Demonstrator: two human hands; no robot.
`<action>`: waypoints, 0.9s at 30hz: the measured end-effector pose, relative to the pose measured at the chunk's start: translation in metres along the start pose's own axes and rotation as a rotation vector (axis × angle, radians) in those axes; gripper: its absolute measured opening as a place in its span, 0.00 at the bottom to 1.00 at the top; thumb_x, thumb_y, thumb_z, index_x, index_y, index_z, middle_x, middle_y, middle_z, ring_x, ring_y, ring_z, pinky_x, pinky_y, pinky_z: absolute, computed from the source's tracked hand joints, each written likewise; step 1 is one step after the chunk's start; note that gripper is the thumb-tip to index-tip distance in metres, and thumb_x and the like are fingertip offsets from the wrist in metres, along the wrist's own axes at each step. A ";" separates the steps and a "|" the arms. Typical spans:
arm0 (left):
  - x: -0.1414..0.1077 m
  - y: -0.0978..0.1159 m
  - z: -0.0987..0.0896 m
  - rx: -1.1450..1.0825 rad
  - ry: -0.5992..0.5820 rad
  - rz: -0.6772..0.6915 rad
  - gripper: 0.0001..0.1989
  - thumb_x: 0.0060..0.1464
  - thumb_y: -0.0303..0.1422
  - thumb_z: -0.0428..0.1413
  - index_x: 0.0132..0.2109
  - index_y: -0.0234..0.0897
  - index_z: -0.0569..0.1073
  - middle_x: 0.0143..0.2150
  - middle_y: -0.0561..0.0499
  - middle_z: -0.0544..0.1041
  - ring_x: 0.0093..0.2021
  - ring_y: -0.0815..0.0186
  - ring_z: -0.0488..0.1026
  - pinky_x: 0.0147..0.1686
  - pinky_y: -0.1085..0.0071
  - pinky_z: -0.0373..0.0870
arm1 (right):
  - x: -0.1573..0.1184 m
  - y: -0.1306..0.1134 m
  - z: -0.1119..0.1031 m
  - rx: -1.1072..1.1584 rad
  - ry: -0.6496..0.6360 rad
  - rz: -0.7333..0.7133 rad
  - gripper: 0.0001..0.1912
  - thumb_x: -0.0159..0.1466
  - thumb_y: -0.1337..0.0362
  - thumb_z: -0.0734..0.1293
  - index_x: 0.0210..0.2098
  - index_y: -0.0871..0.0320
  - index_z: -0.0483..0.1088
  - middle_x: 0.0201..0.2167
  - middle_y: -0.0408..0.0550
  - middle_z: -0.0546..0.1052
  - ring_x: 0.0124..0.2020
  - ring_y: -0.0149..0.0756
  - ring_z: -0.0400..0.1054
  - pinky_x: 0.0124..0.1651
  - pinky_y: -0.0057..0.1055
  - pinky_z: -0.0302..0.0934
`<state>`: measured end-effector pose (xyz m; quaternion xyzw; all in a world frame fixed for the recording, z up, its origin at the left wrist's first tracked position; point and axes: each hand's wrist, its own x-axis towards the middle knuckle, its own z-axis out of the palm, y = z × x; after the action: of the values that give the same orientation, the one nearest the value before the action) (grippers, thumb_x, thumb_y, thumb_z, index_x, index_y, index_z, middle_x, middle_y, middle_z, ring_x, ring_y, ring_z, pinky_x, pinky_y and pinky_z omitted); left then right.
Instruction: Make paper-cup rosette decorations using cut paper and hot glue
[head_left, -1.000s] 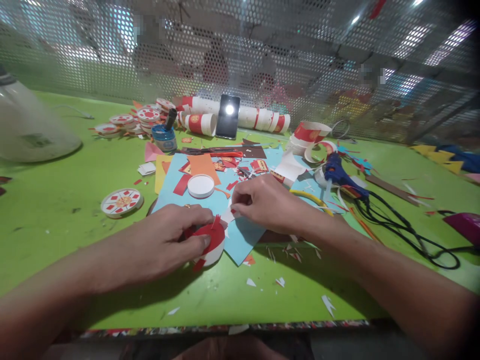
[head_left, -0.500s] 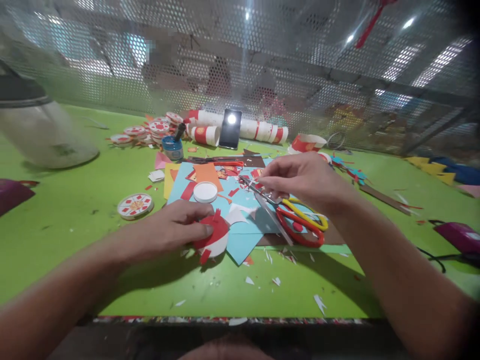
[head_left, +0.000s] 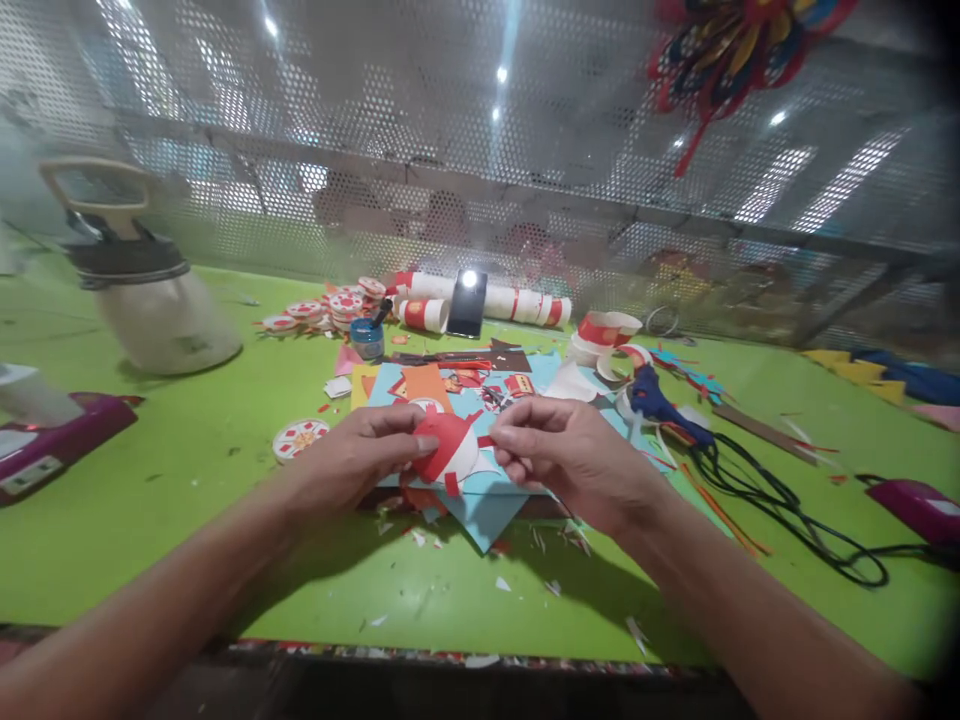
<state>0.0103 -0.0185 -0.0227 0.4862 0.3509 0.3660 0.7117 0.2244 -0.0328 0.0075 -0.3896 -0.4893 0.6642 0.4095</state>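
A red and white paper disc (head_left: pixel 448 452) with small red tabs round its edge is held between the thumb and fingers of my left hand (head_left: pixel 367 455). Close by on the right, my right hand (head_left: pixel 562 455) is closed in a pinch on a small red paper strip (head_left: pixel 486 441) at the disc's right edge. Whether that strip is joined to the disc, I cannot tell. Below both hands lie light blue paper sheets (head_left: pixel 484 515) with an orange piece (head_left: pixel 427 385) and loose scraps. Left of my left hand rests a patterned white and red disc (head_left: pixel 300 440).
A blue glue gun (head_left: pixel 660 400) and its black cord (head_left: pixel 787 510) lie to the right. Behind stand a blue jar (head_left: pixel 367 340), a phone (head_left: pixel 467 310) with its light on, paper cups (head_left: pixel 600 335) and piled discs (head_left: pixel 345 305). A large container (head_left: pixel 172 310) stands left.
My right hand has moved left and down to the disc. The disc has shifted slightly right. The red-and-yellow scissors are no longer visible; the glue gun now shows. The view has tilted up.
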 end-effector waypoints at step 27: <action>0.003 -0.001 -0.004 -0.090 -0.039 0.041 0.05 0.46 0.28 0.63 0.26 0.30 0.78 0.25 0.47 0.76 0.28 0.66 0.71 0.32 0.69 0.69 | 0.002 0.014 -0.005 0.070 0.047 0.045 0.12 0.55 0.62 0.74 0.24 0.61 0.70 0.18 0.40 0.72 0.17 0.22 0.63 0.19 0.18 0.54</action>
<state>0.0084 -0.0141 -0.0252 0.4679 0.3100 0.3864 0.7319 0.2261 -0.0317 -0.0073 -0.4015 -0.4468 0.6807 0.4192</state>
